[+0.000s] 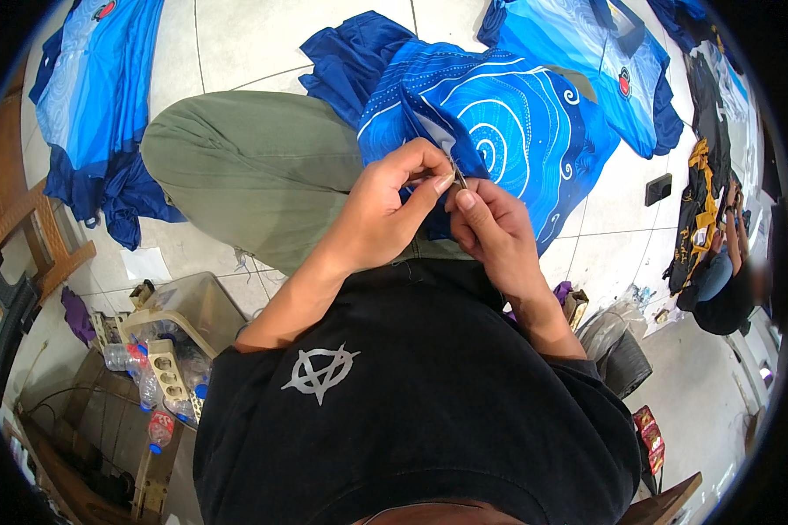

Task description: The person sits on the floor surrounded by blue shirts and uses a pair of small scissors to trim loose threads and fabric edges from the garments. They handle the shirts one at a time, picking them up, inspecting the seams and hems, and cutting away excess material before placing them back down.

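Note:
A blue patterned garment (532, 138) with white spirals and a dark navy part (358, 62) is spread over my lap. My left hand (387, 203) pinches its folded edge, where loose threads show, between thumb and fingertips. My right hand (492, 226) grips a small dark metal tool (459, 176), perhaps thread snips. Its tip touches or nearly touches the threads by my left fingertips. Most of the tool is hidden by my fingers.
Similar blue shirts lie on the tiled floor at left (98, 98) and upper right (584, 59). A black phone-like object (658, 189) lies at right. Left, a plastic bin (203, 302) stands near bottles and a power strip (167, 369). Another person (725, 289) sits far right.

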`<state>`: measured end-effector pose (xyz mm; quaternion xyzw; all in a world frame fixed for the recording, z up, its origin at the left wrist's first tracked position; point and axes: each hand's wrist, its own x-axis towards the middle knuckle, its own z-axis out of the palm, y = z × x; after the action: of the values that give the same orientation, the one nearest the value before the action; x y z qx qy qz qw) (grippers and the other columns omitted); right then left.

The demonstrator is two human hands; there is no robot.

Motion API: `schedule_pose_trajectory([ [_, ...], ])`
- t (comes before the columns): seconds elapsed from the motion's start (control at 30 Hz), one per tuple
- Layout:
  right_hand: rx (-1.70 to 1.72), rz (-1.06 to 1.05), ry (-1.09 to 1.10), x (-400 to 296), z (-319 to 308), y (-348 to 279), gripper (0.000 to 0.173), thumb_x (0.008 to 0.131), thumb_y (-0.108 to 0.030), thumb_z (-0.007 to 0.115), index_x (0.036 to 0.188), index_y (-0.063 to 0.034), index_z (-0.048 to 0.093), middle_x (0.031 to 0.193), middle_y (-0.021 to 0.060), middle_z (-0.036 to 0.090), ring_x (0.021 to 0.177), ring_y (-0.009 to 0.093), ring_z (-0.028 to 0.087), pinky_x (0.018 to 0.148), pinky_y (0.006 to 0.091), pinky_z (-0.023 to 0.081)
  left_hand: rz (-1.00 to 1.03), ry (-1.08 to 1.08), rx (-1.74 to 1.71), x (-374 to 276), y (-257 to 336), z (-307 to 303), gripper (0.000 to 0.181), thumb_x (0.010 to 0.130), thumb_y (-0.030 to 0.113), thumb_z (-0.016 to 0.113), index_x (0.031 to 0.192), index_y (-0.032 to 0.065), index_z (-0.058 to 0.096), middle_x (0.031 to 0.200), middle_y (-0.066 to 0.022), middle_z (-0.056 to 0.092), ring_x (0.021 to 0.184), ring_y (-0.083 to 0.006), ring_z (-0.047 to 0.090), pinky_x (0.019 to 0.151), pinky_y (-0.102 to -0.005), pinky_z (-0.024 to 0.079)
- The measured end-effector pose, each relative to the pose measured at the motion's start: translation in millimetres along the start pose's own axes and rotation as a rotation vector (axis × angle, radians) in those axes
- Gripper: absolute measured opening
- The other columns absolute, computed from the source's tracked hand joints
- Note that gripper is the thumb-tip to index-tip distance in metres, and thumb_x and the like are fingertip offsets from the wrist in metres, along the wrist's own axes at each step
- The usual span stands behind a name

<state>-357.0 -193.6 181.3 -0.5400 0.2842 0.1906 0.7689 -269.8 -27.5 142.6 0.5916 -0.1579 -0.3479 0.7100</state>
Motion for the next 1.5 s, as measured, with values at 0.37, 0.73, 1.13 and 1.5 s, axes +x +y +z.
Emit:
schedule_pose_trajectory([
  [0.37, -0.132, -0.258, 0.141, -14.0, -0.8, -3.8, 0.022, 0.099, -0.014, 0.067, 0.114, -0.0005, 0.060, 0.081, -0.0009, 0.060, 0.069, 0.004, 0.051, 0.060, 0.0204, 0.040, -0.049, 0.024, -0.042, -1.1, -2.1, 0.8, 0.005, 0.100, 0.003, 0.059, 0.104, -0.0002, 0.060, 0.100, -0.0036, 0.063, 0.095, -0.0093, 0.059, 0.088, -0.0270, 0.048],
  [0.73, -0.387, -0.312, 0.285, 9.2, -4.5, -12.4, 0.012, 0.094, -0.004, 0.071, 0.104, 0.0018, 0.068, 0.088, -0.0017, 0.064, 0.078, 0.004, 0.052, 0.067, 0.0211, 0.041, -0.154, 0.114, -0.273, -4.7, -1.0, 5.4, 0.010, 0.102, 0.010, 0.059, 0.104, 0.0003, 0.062, 0.094, -0.0072, 0.066, 0.076, -0.0143, 0.067, 0.063, -0.0246, 0.051],
  [1.13, -0.393, -0.333, 0.231, 8.9, -3.3, -10.2, 0.007, 0.095, -0.005, 0.069, 0.099, 0.0000, 0.068, 0.079, -0.0051, 0.056, 0.075, 0.004, 0.046, 0.065, 0.0221, 0.038, -0.036, 0.128, -0.120, -2.1, 0.1, 11.0, 0.012, 0.100, 0.011, 0.065, 0.104, -0.0003, 0.063, 0.087, -0.0054, 0.066, 0.075, -0.0120, 0.067, 0.061, -0.0217, 0.048],
  [1.5, -0.316, -0.420, 0.279, 5.9, 2.7, -12.7, 0.011, 0.095, -0.007, 0.070, 0.104, -0.0004, 0.067, 0.087, -0.0019, 0.063, 0.077, 0.004, 0.053, 0.067, 0.0208, 0.040, -0.057, 0.083, -0.362, -1.5, -5.0, 8.4, 0.012, 0.105, 0.013, 0.057, 0.103, 0.0010, 0.058, 0.094, -0.0056, 0.063, 0.089, -0.0134, 0.066, 0.078, -0.0284, 0.055],
])
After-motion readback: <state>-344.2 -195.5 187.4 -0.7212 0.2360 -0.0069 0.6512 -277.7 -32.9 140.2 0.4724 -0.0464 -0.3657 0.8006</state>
